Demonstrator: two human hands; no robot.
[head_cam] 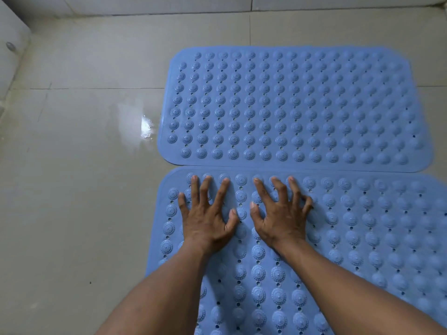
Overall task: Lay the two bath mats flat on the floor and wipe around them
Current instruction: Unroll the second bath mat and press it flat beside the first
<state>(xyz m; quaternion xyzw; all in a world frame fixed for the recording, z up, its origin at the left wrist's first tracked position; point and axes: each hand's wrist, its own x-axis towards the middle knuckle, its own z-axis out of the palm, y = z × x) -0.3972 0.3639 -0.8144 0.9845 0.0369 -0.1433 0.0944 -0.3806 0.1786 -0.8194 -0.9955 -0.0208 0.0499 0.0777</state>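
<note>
Two blue rubber bath mats with rows of round bumps lie flat on the tiled floor, long edges touching. The far mat is fully in view. The near mat runs off the bottom and right of the frame. My left hand presses palm-down on the near mat close to its far left corner, fingers spread. My right hand presses beside it, fingers spread and slightly bent. Neither hand holds anything.
Beige floor tiles stretch to the left of the mats, with a wet shiny patch beside the far mat's left edge. A tiled wall runs along the back. A pale panel with a small knob stands at the far left.
</note>
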